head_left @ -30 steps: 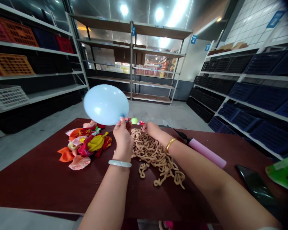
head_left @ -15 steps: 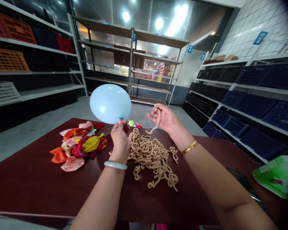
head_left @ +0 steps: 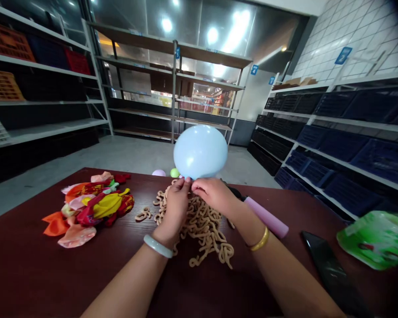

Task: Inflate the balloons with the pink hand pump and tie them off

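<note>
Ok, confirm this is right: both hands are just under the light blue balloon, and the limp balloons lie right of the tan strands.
Wrong side: the head view shows the limp balloons lying left of the tan strands. The left hand and right hand are indeed just under the light blue balloon.

One phone [head_left: 330, 265], one pink cylinder [head_left: 268, 218], one green packet [head_left: 376, 243]

These single items lie on one counter [head_left: 119, 265], right of the grips. Grips: two, a left grip [head_left: 177, 198] and a right grip [head_left: 215, 194]. Behind them, bangles: two, one pale bangle [head_left: 157, 246], one gold bangle [head_left: 261, 240]. Inflated balloons in view: three, with one blue balloon [head_left: 200, 150] just above the grips, one lilac balloon [head_left: 158, 172] and one green balloon [head_left: 174, 172] beyond. Limp balloons [head_left: 104, 205]: one heap left of the grips, too overlapped to count. Brown strands [head_left: 205, 229]: one main heap beneath, too tangled to count.
</note>
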Tool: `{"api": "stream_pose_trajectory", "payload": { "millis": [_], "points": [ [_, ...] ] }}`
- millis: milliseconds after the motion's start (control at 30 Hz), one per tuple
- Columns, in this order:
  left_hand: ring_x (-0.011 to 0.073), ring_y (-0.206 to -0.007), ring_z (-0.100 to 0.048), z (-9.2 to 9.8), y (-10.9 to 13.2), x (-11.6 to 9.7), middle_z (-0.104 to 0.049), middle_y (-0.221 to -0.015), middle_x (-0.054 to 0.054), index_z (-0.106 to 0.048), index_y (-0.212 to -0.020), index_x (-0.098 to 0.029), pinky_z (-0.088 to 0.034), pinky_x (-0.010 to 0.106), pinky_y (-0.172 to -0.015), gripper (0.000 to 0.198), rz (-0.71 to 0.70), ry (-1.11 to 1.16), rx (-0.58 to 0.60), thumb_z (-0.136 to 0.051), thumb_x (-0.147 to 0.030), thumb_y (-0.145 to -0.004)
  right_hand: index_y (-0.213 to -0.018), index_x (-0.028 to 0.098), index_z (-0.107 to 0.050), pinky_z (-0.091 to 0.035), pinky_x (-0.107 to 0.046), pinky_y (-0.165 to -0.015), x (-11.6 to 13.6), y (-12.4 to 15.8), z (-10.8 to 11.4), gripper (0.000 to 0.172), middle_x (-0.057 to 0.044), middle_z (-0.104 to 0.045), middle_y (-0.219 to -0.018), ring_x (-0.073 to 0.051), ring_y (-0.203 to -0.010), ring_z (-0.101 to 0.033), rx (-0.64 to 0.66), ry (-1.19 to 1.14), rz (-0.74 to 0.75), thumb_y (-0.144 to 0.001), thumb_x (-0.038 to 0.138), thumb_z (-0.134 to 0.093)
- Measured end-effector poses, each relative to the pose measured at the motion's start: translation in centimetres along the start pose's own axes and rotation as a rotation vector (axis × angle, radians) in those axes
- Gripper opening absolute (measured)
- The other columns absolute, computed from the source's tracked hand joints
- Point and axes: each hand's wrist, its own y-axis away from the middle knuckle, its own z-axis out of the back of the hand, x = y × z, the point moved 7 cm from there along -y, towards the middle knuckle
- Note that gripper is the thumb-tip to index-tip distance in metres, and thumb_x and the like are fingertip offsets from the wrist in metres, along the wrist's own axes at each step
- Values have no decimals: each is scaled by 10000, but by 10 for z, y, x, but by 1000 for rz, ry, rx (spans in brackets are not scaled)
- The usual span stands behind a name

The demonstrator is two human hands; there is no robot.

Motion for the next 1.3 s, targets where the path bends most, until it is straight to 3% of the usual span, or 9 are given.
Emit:
{"api": "stream_pose_trajectory", "payload": {
  "millis": [267, 400, 533, 700, 867, 967, 1067, 1200, 1300],
  "points": [
    [130, -670, -513, 4, -2, 0, -601, -704, 8, -624, -746, -148, -419, 238, -644, 241, -63, -72, -37, -619, -380, -812, -986, 178, -622, -369, -303, -639, 13, 5, -15, 214, -64, -668, -848, -177, -723, -575, -194, 347, 32, -968, 191, -410],
    [87, -486, -402, -1, 1, 11, -481, -578, -40, -586, -753, -162, -318, 206, -455, 275, 76, -53, 17, -632, -429, -803, -994, 200, -658, -364, -300, -613, 6, 8, -15, 200, -67, -667, -882, -173, -699, -567, -194, 392, 25, -959, 221, -462],
    [54, -395, -271, -6, 4, 23, -363, -518, -83, -553, -784, -173, -189, 185, -373, 318, 236, 114, 46, -673, -467, -765, -873, 208, -688, -406, -283, -668, -9, 5, -9, 112, -45, -685, -834, -169, -746, -596, -154, 137, 3, -904, 198, -581],
    [40, -398, -242, -3, 0, 23, -330, -501, -93, -530, -740, -171, -183, 169, -379, 320, 252, 152, 42, -699, -443, -740, -900, 230, -703, -443, -295, -756, -23, 2, 9, 130, -23, -724, -906, -167, -826, -636, -155, -196, -53, -870, 156, -600],
    [42, -387, -263, -16, 9, 22, -338, -471, -83, -489, -652, -172, -197, 176, -378, 310, 245, 21, 108, -685, -398, -734, -958, 207, -662, -464, -270, -626, -25, 5, 16, 139, 3, -675, -738, -126, -631, -597, -143, -664, -175, -906, 261, -544],
    [44, -390, -257, -31, 20, 20, -355, -486, -80, -505, -682, -173, -190, 177, -374, 260, 297, 131, 190, -687, -356, -720, -1110, 231, -632, -500, -288, -738, -8, 4, 19, 232, -42, -693, -1019, -144, -866, -635, -96, -901, -72, -925, 330, -535],
    [38, -411, -234, -40, 27, 14, -362, -524, -76, -500, -703, -170, -159, 165, -376, 240, 368, 281, 260, -705, -295, -698, -1132, 248, -643, -492, -322, -866, 1, 5, 26, 267, -51, -652, -1173, -166, -1050, -596, -96, -948, 2, -925, 387, -546],
    [35, -425, -224, -36, 24, 0, -347, -546, -72, -488, -705, -164, -136, 154, -376, 223, 388, 386, 258, -697, -243, -719, -960, 182, -696, -539, -332, -741, -10, 11, 22, 366, -72, -703, -905, -160, -802, -652, 58, -995, -77, -949, 473, -474],
    [31, -428, -227, -33, 22, -10, -336, -557, -68, -500, -718, -157, -133, 145, -370, 194, 414, 450, 287, -681, -223, -746, -834, 176, -699, -532, -317, -639, -32, 17, 5, 365, -73, -702, -781, -171, -699, -652, 227, -769, -234, -933, 466, -501]
  ]
}}
